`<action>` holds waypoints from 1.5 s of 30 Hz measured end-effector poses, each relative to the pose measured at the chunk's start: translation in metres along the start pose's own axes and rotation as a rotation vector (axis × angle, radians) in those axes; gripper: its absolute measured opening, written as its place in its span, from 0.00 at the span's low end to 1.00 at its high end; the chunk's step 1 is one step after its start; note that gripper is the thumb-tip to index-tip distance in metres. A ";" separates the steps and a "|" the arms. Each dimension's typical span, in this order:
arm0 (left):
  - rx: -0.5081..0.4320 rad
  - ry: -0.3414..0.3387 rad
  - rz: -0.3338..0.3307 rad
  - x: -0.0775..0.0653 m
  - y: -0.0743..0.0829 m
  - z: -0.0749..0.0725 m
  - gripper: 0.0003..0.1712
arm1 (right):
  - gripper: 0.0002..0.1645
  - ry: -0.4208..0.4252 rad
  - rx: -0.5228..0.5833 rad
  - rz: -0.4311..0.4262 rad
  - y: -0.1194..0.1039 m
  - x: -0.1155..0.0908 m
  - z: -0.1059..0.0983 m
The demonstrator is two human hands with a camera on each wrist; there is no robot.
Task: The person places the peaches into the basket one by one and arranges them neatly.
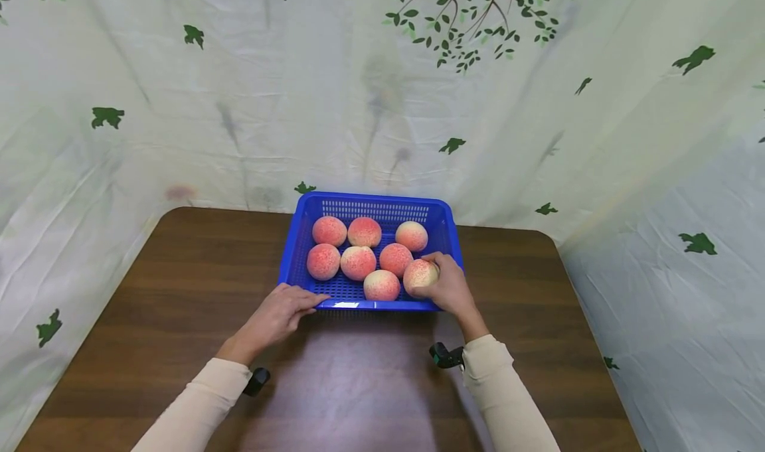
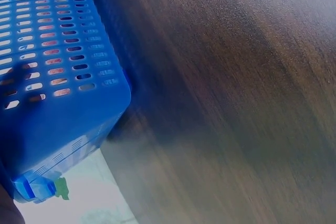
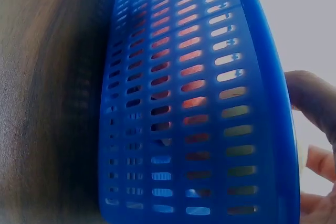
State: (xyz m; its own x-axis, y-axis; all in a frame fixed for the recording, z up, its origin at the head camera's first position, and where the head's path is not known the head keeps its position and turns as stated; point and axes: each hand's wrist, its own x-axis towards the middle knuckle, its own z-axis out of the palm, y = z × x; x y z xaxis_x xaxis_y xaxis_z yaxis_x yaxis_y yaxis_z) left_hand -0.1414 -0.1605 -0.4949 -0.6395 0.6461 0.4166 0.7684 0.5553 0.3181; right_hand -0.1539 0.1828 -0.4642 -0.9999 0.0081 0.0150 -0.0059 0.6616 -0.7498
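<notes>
A blue plastic basket (image 1: 370,304) with slotted walls stands at the far side of the table and holds several red-and-cream peaches (image 1: 358,263). At its front left corner my left hand (image 1: 283,312) grips the rim, fingers lying along the top and thumb at the outer side. My right hand (image 1: 448,286) reaches over the front right corner and holds a paler peach (image 1: 420,277) between thumb and fingers, inside the basket. In the right wrist view, part of that hand (image 3: 320,114) shows beyond the rim. The left wrist view shows mostly the basket's outer wall (image 2: 68,103).
The brown wooden table (image 1: 358,379) has rounded far corners. A pale curtain (image 1: 335,107) with green leaf prints hangs just behind it and along both sides. Dark cameras (image 1: 445,356) are worn on both wrists, over cream sleeves.
</notes>
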 end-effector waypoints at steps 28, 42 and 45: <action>-0.003 -0.014 -0.008 -0.001 0.001 0.001 0.21 | 0.33 -0.142 -0.048 0.021 0.004 0.005 0.005; 0.056 -0.055 -0.063 -0.003 0.005 0.004 0.19 | 0.27 -0.100 0.236 -0.035 0.012 0.001 -0.004; 0.072 -0.052 -0.090 -0.003 0.007 0.005 0.21 | 0.28 -0.072 0.258 -0.051 0.014 -0.001 -0.014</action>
State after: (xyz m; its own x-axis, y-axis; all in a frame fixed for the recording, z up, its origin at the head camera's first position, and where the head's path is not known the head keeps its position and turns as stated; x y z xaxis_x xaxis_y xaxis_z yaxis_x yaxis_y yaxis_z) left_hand -0.1337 -0.1559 -0.4983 -0.7079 0.6171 0.3437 0.7050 0.6473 0.2898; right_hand -0.1532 0.2025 -0.4658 -0.9967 -0.0798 0.0168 -0.0508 0.4466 -0.8933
